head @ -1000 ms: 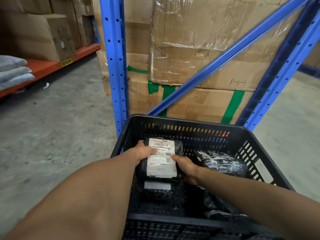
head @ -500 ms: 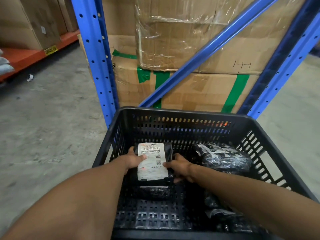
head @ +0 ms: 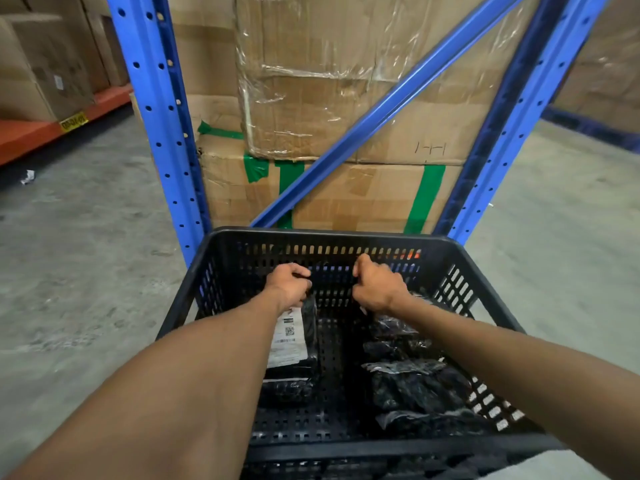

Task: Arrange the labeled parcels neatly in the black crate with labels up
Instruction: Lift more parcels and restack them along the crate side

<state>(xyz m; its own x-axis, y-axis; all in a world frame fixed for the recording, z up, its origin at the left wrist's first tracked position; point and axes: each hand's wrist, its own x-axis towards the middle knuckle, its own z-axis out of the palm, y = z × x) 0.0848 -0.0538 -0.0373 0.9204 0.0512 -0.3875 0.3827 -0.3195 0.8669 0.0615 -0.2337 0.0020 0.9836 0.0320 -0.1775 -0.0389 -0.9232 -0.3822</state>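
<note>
A black-wrapped parcel (head: 292,344) is lying label up at lower centre, on the left floor of the black crate (head: 322,237), with several black parcels (head: 412,386) piled at its right. The left hand (head: 289,284) and right hand (head: 377,284) are curling closed; whether they are gripping anything is unclear. Beyond are standing blue racking (head: 156,116), taped cartons (head: 346,98) and a grey concrete floor (head: 79,254).

Crate (head: 322,237) is matte black plastic, slotted walls and a perforated floor. The parcels (head: 412,386) are in shiny, crinkly black poly bags, one (head: 294,355) with a flat white paper label. Behind it, blue painted metal racking (head: 159,109) with punched holes, brown cardboard boxes (head: 332,91) under wrinkly clear film and glossy green tape. Floor (head: 86,244) is rough, patchy grey concrete.
</note>
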